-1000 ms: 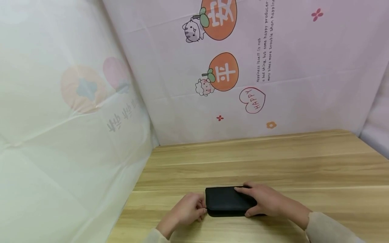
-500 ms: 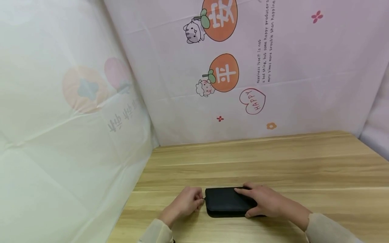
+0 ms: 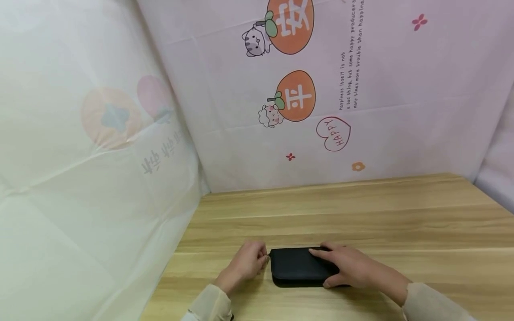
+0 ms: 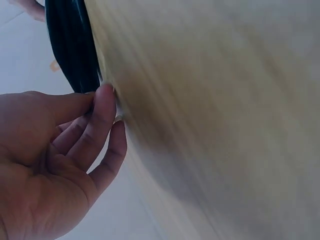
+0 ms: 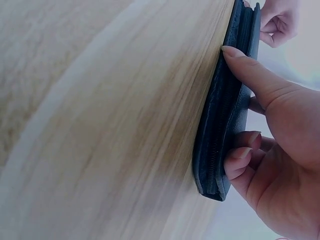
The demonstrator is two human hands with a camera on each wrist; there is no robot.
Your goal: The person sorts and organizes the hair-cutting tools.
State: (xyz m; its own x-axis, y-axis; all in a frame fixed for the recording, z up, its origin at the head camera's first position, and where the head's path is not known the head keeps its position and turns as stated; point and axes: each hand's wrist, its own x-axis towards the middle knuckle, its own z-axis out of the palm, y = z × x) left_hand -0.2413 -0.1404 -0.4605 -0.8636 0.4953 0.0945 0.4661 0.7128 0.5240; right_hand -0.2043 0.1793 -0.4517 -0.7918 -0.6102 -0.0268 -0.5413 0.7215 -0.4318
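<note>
A black zip-up case (image 3: 299, 266) lies flat on the wooden table. From the right, my right hand (image 3: 350, 266) grips it, its thumb at the near edge and its fingers over the top and far side. At the case's left end, my left hand (image 3: 249, 260) pinches the small dark zipper pull (image 3: 268, 255) near the far corner. In the right wrist view, the zipper (image 5: 215, 150) runs along the narrow side of the case. Thumb and fingertips of the left hand (image 4: 60, 145) meet beside the case (image 4: 72, 42) in the left wrist view, mostly hiding the pull.
The wood-grain tabletop (image 3: 341, 207) stretches behind and to both sides of the case. A printed white cloth (image 3: 241, 147) hangs at the table's back edge, and another white cloth (image 3: 92, 214) borders the left side.
My left hand has moved away from me along the case's left end, from the near corner to the far corner, drawing the zipper pull. The right hand and the case stay put.
</note>
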